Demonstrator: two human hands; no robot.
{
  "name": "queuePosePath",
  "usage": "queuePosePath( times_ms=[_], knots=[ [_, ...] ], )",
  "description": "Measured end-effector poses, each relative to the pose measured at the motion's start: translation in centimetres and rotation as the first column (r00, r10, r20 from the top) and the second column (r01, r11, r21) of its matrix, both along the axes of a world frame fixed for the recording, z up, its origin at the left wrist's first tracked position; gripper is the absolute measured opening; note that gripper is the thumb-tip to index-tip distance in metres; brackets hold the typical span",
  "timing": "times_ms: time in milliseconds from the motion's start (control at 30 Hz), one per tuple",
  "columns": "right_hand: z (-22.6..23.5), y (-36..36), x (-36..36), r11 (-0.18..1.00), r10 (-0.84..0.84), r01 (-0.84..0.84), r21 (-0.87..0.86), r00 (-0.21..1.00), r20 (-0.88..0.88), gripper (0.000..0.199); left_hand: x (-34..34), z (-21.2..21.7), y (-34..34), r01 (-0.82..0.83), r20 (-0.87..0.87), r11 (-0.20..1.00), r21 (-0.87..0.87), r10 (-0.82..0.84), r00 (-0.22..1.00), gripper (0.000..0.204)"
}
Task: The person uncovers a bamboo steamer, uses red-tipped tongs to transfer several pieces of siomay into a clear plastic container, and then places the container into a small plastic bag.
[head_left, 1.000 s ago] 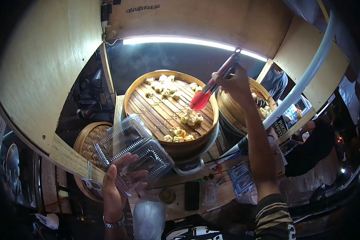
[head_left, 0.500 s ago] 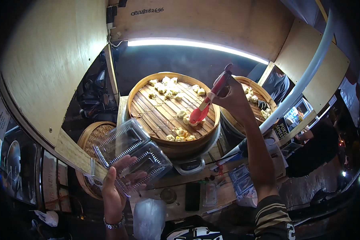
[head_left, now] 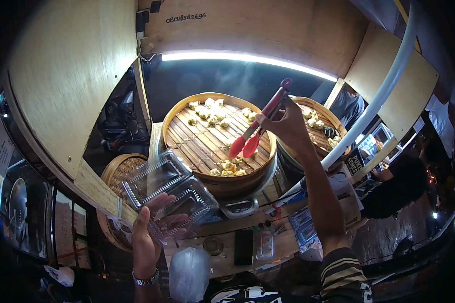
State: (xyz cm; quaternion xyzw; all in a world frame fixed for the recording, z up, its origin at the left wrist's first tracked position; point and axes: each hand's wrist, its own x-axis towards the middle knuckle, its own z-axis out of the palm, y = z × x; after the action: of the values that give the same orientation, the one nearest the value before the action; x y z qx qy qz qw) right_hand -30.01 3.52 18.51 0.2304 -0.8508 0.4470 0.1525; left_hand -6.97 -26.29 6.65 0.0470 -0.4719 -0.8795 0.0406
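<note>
My left hand (head_left: 147, 235) holds an opened clear plastic clamshell box (head_left: 155, 178) from below, its fingers showing through the plastic. The box has nothing in it and lies just left of the near rim of a large round bamboo steamer (head_left: 184, 143). In my right hand (head_left: 290, 127) is a pair of red-tipped tongs (head_left: 236, 147). Their two tips stand apart, nothing visible between them, above the near side of the steamer. Right below them sits a cluster of dumplings (head_left: 227, 170), some with orange topping. More pale dumplings (head_left: 210, 109) lie toward the far rim, and the tongs partly hide others.
A second steamer (head_left: 331, 117) with dumplings stands to the right, behind a slanting white pole (head_left: 371, 113). Woven basket lids (head_left: 119, 171) are at the left. A dark phone (head_left: 243, 247), a plastic bag (head_left: 188, 275) and stacked clear boxes (head_left: 303, 227) are on the near counter.
The tongs' tips, close together over a dumpling before, have spread and shifted slightly left toward the near cluster. My left hand and the box have barely moved.
</note>
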Motion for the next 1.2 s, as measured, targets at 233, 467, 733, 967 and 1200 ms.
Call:
queuePosePath(
  times_ms=[233,467,733,967,1200],
  knots=[
    [-1.6,-0.7,-0.7,0.999,-0.014,0.013,-0.045,1.000,-0.022,0.029,-2.2,-1.4,-0.4,0.045,-0.031,0.997,0.064,-0.043,0.999,0.056],
    [3.2,-2.6,2.9,0.962,0.057,-0.053,-0.267,0.998,0.005,0.022,-3.7,-2.2,-0.2,0.100,0.007,0.988,0.117,-0.102,0.995,0.055],
    [3.1,-7.2,4.5,0.874,0.331,-0.281,-0.396,0.942,0.062,0.018,-5.8,-2.6,1.0,0.200,-0.014,0.967,0.160,-0.200,0.980,0.061],
    [4.1,-12.1,7.5,0.914,0.375,-0.338,-0.222,0.915,0.148,0.022,-6.0,-2.4,1.6,0.254,-0.021,0.928,0.273,-0.258,0.966,0.065],
    [3.9,-11.0,8.1,0.913,0.359,-0.322,-0.250,0.925,0.121,0.022,-5.6,-2.1,1.8,0.245,-0.034,0.916,0.318,-0.247,0.968,0.067]
  ],
)
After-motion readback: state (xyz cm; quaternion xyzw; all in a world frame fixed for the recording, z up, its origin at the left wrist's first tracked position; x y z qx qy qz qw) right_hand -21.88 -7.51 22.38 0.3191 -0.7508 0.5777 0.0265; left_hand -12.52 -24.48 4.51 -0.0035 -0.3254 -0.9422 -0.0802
